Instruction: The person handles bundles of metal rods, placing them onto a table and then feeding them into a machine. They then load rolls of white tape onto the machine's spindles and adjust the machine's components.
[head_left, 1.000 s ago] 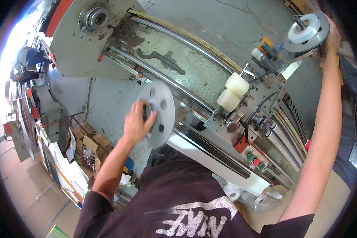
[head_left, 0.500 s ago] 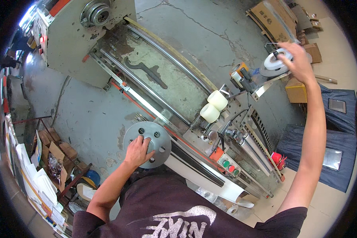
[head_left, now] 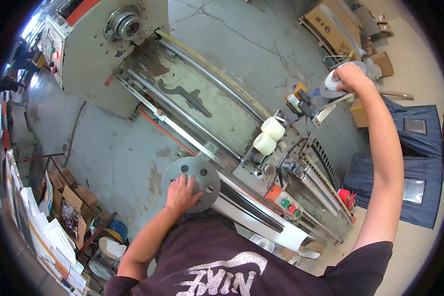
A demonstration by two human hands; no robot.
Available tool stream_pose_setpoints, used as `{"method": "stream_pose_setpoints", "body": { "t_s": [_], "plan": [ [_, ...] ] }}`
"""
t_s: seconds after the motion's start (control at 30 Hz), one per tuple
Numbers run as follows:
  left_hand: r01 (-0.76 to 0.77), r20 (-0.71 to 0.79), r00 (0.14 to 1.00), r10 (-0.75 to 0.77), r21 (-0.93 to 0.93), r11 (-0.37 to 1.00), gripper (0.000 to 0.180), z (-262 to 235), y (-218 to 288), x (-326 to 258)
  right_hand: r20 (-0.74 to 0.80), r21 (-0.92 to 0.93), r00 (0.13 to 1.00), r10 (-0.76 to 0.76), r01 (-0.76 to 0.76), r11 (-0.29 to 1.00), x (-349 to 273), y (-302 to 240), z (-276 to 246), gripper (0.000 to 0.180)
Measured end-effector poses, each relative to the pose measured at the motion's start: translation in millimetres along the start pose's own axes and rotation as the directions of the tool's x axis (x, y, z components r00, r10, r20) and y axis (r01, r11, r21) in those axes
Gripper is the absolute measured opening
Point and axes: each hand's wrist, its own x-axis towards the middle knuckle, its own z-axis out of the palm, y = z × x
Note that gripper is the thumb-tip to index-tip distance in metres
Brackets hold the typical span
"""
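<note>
My left hand (head_left: 181, 195) lies on a round grey disc (head_left: 209, 197) with several holes through it, near my body at the front of the machine. Its fingers are stretched out over the middle of the disc and the thumb stands apart. Off to the far right, my right arm reaches out. There my right hand (head_left: 351, 79) has its fingers bent down over a white roll (head_left: 331, 83), which sits on a second grey disc (head_left: 325, 93). The hand covers most of that roll, and the fingertips are partly hidden.
Two cream rollers (head_left: 265, 143) stand on the machine between my hands, with steel rods (head_left: 217, 86) running left. A hook-shaped wrench (head_left: 185, 96) lies beyond them. Green and red buttons (head_left: 292, 209) are near my waist. Cardboard boxes (head_left: 333, 29) stand far right; papers (head_left: 54, 237) lie left.
My right hand has come down onto the white roll and its fingers have curled over it. My left hand stays on the grey disc, its fingers a little straighter. The whole view has shifted slightly.
</note>
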Motion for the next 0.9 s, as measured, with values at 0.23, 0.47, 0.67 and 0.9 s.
{"method": "stream_pose_setpoints", "body": {
  "t_s": [0.23,0.47,0.67,0.9],
  "plan": [
    [-0.03,-0.196,0.981,-0.002,-0.16,0.987,0.071,-17.8,-13.0,-19.4,-0.067,0.105,0.996,-0.066,0.072,0.992,2.5,4.0,-12.6,0.045],
    [-0.03,-0.234,0.972,-0.019,-0.205,0.978,0.067,-32.0,-23.1,-30.5,-0.31,0.178,0.942,-0.126,0.188,0.966,-10.4,6.7,-48.4,0.04],
    [-0.081,-0.282,0.959,0.021,-0.203,0.976,0.06,-39.4,-20.7,-30.9,-0.508,0.123,0.841,-0.187,0.285,0.951,-47.8,-12.0,-106.1,0.031],
    [-0.169,-0.331,0.939,0.093,-0.21,0.963,0.06,-49.8,-29.3,-22.5,-0.61,0.4,0.779,-0.145,0.46,0.793,-131.8,-15.1,-156.8,0.037]
  ]
}}
